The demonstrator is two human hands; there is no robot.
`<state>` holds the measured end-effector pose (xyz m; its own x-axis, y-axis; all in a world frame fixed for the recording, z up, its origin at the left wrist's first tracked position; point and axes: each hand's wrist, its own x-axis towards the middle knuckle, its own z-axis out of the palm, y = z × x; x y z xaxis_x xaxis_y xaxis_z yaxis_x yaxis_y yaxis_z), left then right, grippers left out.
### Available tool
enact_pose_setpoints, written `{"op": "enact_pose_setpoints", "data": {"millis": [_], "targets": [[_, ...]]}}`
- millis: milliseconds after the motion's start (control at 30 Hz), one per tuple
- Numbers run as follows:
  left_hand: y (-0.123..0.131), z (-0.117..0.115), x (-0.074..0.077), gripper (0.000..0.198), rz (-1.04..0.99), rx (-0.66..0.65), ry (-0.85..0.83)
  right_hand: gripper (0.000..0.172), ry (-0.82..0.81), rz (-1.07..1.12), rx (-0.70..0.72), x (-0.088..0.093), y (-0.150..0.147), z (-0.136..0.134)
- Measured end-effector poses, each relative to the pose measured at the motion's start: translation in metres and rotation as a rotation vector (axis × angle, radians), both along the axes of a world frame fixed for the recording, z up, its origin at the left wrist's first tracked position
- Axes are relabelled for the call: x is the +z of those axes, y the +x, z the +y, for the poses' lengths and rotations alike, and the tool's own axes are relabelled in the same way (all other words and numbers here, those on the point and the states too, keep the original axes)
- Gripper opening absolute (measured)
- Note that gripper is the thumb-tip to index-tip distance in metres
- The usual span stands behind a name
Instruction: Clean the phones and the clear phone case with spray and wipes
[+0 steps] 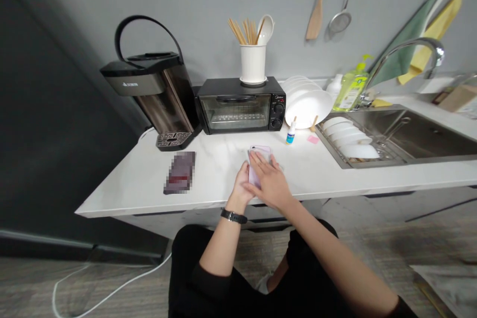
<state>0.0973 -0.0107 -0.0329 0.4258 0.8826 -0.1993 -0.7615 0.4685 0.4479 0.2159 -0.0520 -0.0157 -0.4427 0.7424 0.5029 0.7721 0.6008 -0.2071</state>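
A pale lilac phone lies just above the counter's front part, its camera corner pointing away from me. My left hand, with a black watch on the wrist, grips it from the left side; the fingers beneath are hidden. Across the top of the phone my right hand rests flat, fingers stretched out and covering much of its face. Whether anything thin is under that palm I cannot tell. To the right stand a small white bottle with a blue label and a flat pink piece.
A blurred-out dark flat object lies on the counter at left. Behind are a water dispenser, a toaster oven bearing a utensil holder, and white plates. The sink with bowls is at right.
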Motion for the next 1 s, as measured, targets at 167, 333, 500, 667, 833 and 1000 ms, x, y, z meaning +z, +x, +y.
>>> {"op": "enact_pose_setpoints", "data": {"millis": [167,333,500,667,833,1000], "targets": [[-0.003,-0.003,0.005,0.062,-0.065,-0.023,-0.028,0.075,0.017,-0.042,0.129,-0.022,0.009,-0.038],[0.002,-0.003,0.005,0.052,-0.024,0.094,-0.048,0.078,-0.021,0.021,-0.105,0.002,0.003,0.004],[-0.002,-0.005,0.004,0.059,-0.060,0.047,-0.047,0.085,-0.017,0.008,0.054,-0.006,-0.011,-0.017],[-0.003,-0.001,0.000,0.062,-0.069,0.019,-0.039,0.077,-0.014,-0.040,0.051,-0.022,0.009,-0.043],[-0.001,0.000,0.001,0.050,-0.025,0.122,-0.064,0.070,-0.048,0.029,-0.122,0.005,-0.004,0.006],[-0.003,-0.002,0.002,0.061,-0.026,0.027,-0.048,0.076,-0.021,-0.010,0.069,-0.012,-0.010,-0.033]]}}
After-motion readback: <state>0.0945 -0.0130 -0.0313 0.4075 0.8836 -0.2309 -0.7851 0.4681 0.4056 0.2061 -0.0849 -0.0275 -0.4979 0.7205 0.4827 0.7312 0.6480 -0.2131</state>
